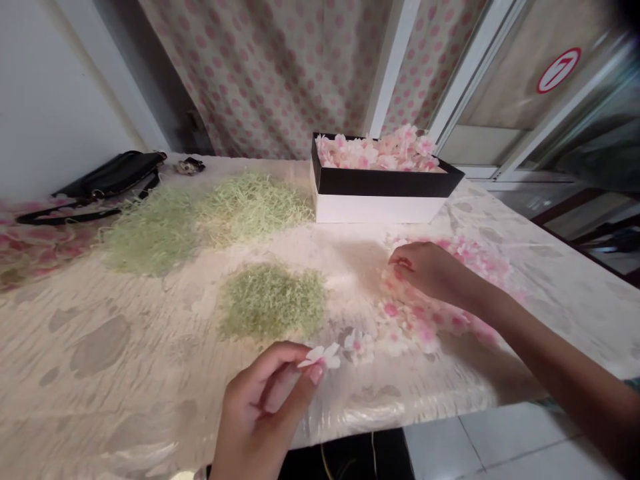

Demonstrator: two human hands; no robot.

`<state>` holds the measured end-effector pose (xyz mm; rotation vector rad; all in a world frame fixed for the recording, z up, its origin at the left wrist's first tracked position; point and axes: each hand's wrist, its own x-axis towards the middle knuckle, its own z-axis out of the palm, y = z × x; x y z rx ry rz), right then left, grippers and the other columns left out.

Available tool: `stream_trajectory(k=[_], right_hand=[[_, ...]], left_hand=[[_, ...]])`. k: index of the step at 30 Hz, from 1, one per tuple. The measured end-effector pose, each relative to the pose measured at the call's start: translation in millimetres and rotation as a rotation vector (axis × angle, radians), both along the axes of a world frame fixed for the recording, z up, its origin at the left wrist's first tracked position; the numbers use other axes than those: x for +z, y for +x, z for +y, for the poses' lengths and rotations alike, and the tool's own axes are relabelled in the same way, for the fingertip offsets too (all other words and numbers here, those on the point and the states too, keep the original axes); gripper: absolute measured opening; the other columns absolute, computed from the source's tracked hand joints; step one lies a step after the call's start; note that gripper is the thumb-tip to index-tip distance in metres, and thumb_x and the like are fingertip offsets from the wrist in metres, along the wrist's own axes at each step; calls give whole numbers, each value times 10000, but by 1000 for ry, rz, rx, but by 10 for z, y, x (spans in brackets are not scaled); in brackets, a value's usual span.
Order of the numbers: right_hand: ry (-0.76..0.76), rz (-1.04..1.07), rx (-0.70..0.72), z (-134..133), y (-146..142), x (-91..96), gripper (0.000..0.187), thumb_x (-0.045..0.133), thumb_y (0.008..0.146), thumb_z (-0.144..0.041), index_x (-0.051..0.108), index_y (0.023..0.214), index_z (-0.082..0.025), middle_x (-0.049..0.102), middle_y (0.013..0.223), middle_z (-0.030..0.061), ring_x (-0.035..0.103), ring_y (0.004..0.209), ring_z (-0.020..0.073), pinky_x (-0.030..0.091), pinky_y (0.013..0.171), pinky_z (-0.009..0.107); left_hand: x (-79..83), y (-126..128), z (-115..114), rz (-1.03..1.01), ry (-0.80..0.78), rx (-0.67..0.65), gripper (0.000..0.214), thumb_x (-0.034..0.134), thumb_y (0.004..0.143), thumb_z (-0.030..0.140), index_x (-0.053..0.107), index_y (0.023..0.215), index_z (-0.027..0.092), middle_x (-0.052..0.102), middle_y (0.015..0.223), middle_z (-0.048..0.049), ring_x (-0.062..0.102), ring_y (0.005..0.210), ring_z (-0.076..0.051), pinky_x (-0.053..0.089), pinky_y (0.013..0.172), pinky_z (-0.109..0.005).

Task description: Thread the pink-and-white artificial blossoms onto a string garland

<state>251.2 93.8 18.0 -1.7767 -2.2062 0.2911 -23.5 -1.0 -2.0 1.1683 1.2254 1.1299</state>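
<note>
the left hand (250, 407) pinches a flower (321, 357) between thumb and finger, while the right hand (430, 272) curls its fingers over the pile (423, 328), its grip impossible to tell.

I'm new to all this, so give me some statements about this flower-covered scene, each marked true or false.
1. The left hand pinches a white-petalled flower with a pink centre. True.
2. The black-and-white rectangular box holds pale pink flowers. True.
3. The right hand is inside that box. False: it is at the loose pile of pink and white flowers.
4. All the pale green shredded filler is in the box. False: clumps of it lie on the pale, grey-patched tablecloth.
5. A black strapped bag lies left of the box. True.
</note>
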Motion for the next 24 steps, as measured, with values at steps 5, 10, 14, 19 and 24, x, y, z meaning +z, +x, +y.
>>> stream_trajectory(k=[5,10,14,19,24], right_hand=[[-16,277,2,-11,-27,119,260,523,859,-306,665,1025,-165,722,941,97,675,821,220,530,721,339],[-165,673,80,-181,-203,188,132,614,828,-324,627,774,-204,674,824,42,642,782,185,516,689,306],[-254,933,183,-367,-338,125,145,662,828,-239,643,684,-226,661,1046,49,615,1037,220,495,852,357],[-382,1206,273,-653,-572,39,150,674,857,-241,677,707,-243,618,1240,38,530,1231,255,426,1017,455],[-292,1113,354,-817,-841,9,197,579,899,-127,696,788,-240,668,1007,37,637,976,161,512,807,288]], left_hand=[[-17,-53,34,87,83,-35,70,730,761,194,687,761,249,709,721,42,682,693,-120,533,629,-134],[11,27,11,49,46,56,60,726,747,196,694,743,246,708,732,39,664,691,-127,526,639,-164],[9,39,5,54,46,50,46,725,752,211,690,745,240,696,704,37,646,670,-131,515,636,-181],[-21,29,11,61,45,-45,42,697,790,227,674,756,218,672,653,26,614,609,-125,479,545,-175],[5,68,-6,-100,5,-110,30,700,779,191,677,771,209,674,687,22,626,664,-126,508,624,-187]])
